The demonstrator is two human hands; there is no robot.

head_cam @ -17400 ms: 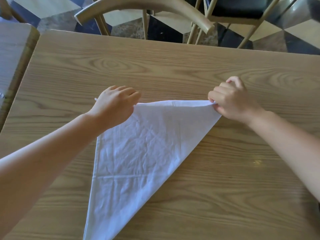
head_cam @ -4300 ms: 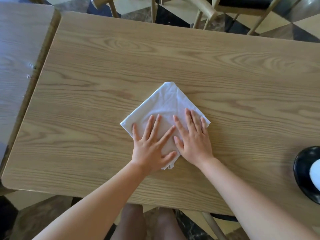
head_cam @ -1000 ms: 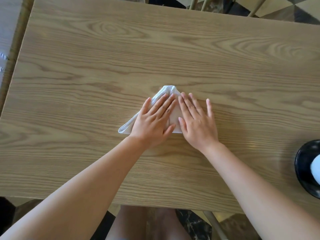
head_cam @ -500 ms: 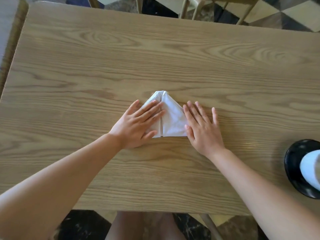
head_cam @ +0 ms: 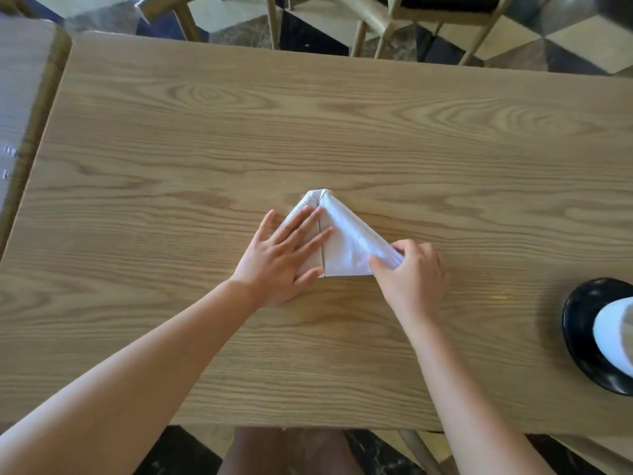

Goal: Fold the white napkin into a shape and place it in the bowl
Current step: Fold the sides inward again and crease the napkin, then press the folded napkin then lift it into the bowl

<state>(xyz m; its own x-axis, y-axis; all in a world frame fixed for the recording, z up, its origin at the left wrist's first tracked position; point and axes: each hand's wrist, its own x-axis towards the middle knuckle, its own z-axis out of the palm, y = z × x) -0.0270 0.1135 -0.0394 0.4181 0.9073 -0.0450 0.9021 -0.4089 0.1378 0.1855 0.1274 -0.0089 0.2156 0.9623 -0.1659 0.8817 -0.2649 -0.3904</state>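
The white napkin (head_cam: 344, 240) lies folded into a small triangle on the wooden table (head_cam: 308, 132), its tip pointing away from me. My left hand (head_cam: 286, 257) presses flat on the napkin's left half, fingers spread. My right hand (head_cam: 409, 275) pinches the napkin's lower right corner between thumb and fingers. A black bowl (head_cam: 582, 334) sits at the table's right edge, cut off by the frame, with a white folded napkin (head_cam: 613, 332) inside it.
Wooden chairs (head_cam: 394, 18) stand beyond the far edge of the table. A second table (head_cam: 20, 97) adjoins on the left. My knees show below the near edge.
My right hand went from lying flat beside the napkin to pinching its right corner. The left hand stays pressed on the left half. The view shifted slightly.
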